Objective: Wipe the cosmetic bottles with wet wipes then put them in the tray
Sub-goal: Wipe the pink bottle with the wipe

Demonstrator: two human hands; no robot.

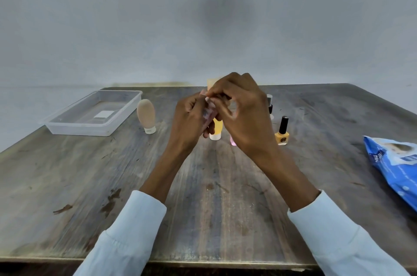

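Note:
My left hand point(190, 123) and my right hand point(244, 115) are raised together over the middle of the table. Between their fingertips they pinch a small pale, crumpled piece, apparently a wet wipe point(208, 110); most of it is hidden by the fingers. Behind the hands stand a yellow tube point(218, 128) on its white cap and a small pink bottle point(233, 141), both partly covered. A beige bottle point(146, 118) stands cap-down to the left. A yellow nail polish point(282, 134) with a black cap stands to the right. The clear plastic tray point(67, 125) lies at the far left.
A blue pack of wet wipes point(394, 169) lies at the table's right edge. A dark bottle with a silver cap point(269, 104) stands behind my right hand. The worn wooden table point(203, 196) meets a grey wall at the back.

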